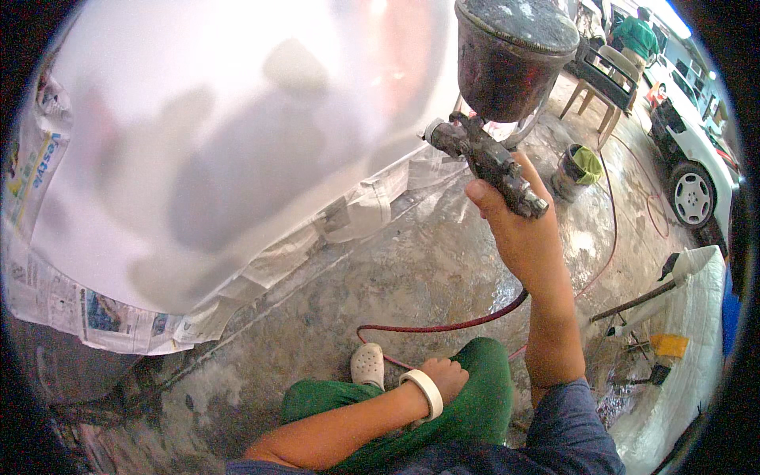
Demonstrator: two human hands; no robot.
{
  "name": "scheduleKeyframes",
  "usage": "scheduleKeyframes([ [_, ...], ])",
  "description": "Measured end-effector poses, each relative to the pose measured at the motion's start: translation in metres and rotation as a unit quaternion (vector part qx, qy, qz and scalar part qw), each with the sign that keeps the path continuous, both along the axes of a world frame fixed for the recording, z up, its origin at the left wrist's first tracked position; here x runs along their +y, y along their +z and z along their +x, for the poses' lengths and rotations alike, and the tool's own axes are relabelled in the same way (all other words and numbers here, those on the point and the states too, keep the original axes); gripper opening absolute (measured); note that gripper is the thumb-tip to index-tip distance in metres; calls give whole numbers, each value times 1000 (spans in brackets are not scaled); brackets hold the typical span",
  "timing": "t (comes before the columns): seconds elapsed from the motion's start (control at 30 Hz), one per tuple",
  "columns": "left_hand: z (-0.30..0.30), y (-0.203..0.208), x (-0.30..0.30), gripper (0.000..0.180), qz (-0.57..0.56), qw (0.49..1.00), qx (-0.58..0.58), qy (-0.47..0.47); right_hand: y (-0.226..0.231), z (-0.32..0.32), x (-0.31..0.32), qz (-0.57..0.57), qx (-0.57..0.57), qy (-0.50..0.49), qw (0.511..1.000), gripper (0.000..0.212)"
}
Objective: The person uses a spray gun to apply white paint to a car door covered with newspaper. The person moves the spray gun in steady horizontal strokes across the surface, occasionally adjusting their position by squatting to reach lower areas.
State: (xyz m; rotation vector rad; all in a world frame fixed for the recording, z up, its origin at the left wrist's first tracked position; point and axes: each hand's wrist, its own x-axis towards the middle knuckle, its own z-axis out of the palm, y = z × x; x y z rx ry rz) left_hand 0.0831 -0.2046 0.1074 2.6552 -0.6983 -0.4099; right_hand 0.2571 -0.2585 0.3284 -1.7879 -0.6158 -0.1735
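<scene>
My right hand (522, 214) is raised and wrapped round a spray gun (483, 154), its thumb along the side. A dark, paint-crusted cup (514, 63) sits on top of the gun, and the nozzle points left. Beyond the nozzle spreads a large, glossy white car panel (237, 142) with blurred grey reflections. Resting on my green-trousered knee (483, 380), my left hand (445, 380) has its fingers curled in; whatever they might hold is hidden. A white band (423, 394) circles that wrist.
Masking newspaper (119, 317) lines the panel's lower edge. A red hose (443, 326) loops across the wet-looking concrete floor. A bucket (578, 170), a chair (609, 87) and a white car (697, 150) stand to the right, near a plastic-covered part (673, 356). Someone in green (636, 36) is far back.
</scene>
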Motion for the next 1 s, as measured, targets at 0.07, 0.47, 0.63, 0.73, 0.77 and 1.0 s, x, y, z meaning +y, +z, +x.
scheduleKeyframes([
  [0.07,1,0,-2,15,8,1000,9,-6,3,2,1,7,-14,-7,1000,32],
  [0.47,5,10,-7,16,15,1000,15,-17,55,20,4,76,-151,-49,984,32],
  [0.63,7,6,-13,16,38,999,24,-29,47,10,-12,8,-82,-45,996,31],
  [0.73,6,-2,-13,16,40,999,22,-23,37,3,-19,5,-65,-21,998,31],
  [0.77,5,-4,-13,16,39,999,19,-21,31,6,-25,-41,-55,-25,997,33],
  [1.0,16,-7,-16,17,44,997,44,-36,45,12,-23,-12,-122,-41,992,29],
])
